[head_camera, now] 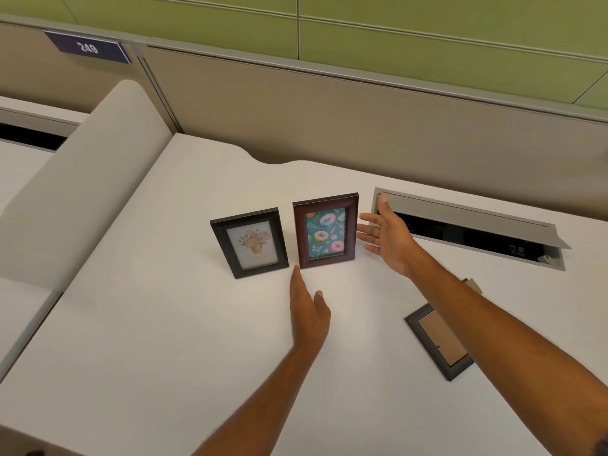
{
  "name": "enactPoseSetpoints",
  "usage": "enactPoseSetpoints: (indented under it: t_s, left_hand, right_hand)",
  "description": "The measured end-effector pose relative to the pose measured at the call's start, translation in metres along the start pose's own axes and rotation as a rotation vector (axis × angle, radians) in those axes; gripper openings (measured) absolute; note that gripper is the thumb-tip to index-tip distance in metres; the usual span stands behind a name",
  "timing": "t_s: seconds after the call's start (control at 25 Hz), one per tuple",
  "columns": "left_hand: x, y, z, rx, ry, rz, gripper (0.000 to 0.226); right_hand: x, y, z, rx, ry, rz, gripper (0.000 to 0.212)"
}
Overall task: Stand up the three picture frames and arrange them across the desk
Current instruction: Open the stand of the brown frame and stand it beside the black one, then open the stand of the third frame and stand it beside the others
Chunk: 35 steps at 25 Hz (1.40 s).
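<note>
Two picture frames stand upright side by side on the white desk (164, 324). The black frame (249, 242) on the left shows a flower picture. The dark red frame (325, 230) beside it shows doughnuts on teal. A third dark frame (439, 343) lies flat with its cardboard back up at the right, partly under my right forearm. My left hand (309, 311) lies flat with straight fingers just in front of the red frame's lower left corner. My right hand (386, 236) is spread open just right of the red frame, its fingertips close to the frame's edge.
An open grey cable hatch (470, 210) with sockets is set in the desk behind my right hand. A beige partition (329, 120) runs along the back, a curved white divider (82, 179) stands at the left, and a label reading 249 (88, 47) is at the top left.
</note>
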<state>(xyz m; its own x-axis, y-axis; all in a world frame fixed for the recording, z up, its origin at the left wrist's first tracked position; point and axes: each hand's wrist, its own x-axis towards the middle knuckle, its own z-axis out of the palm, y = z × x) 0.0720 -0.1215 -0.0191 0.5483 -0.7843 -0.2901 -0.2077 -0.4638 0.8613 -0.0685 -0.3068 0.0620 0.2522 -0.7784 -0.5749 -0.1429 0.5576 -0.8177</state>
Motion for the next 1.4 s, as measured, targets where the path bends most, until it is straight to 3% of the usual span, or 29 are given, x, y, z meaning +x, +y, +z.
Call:
enactPoseSetpoints:
  t_s: [0.12, 0.36, 0.56, 0.76, 0.92, 1.04, 1.28, 1.4]
  left_hand:
    - [-0.018, -0.001, 0.0, -0.007, 0.009, -0.003, 0.071]
    - [-0.057, 0.01, 0.015, 0.041, -0.033, 0.02, 0.063]
    - [-0.076, 0.021, 0.043, 0.17, -0.28, 0.083, 0.056]
    - [-0.078, 0.037, 0.08, 0.351, -0.548, 0.163, 0.064]
    - [-0.078, 0.054, 0.104, 0.507, -0.678, 0.194, 0.072]
    - [-0.077, 0.051, 0.122, 0.587, -0.695, 0.205, 0.062]
    - [-0.092, 0.073, 0.119, 0.368, -0.642, 0.155, 0.024]
    - [-0.098, 0.082, 0.115, 0.309, -0.63, 0.075, 0.038]
  right_hand:
    - [-0.021, 0.018, -0.031, 0.053, 0.053, -0.019, 0.095]
    - [-0.094, 0.076, -0.1, 0.15, 0.226, -0.006, 0.089]
    - [-0.161, 0.129, -0.132, 0.276, 0.417, 0.02, 0.065]
    - [-0.191, 0.182, -0.139, 0.307, 0.676, 0.152, 0.046]
    - [-0.193, 0.205, -0.136, 0.325, 0.716, 0.254, 0.031]
    - [-0.188, 0.209, -0.133, 0.307, 0.738, 0.32, 0.029]
    - [-0.184, 0.211, -0.131, 0.38, 0.8, 0.295, 0.031]
    - [-0.189, 0.209, -0.136, 0.463, 0.783, 0.283, 0.032]
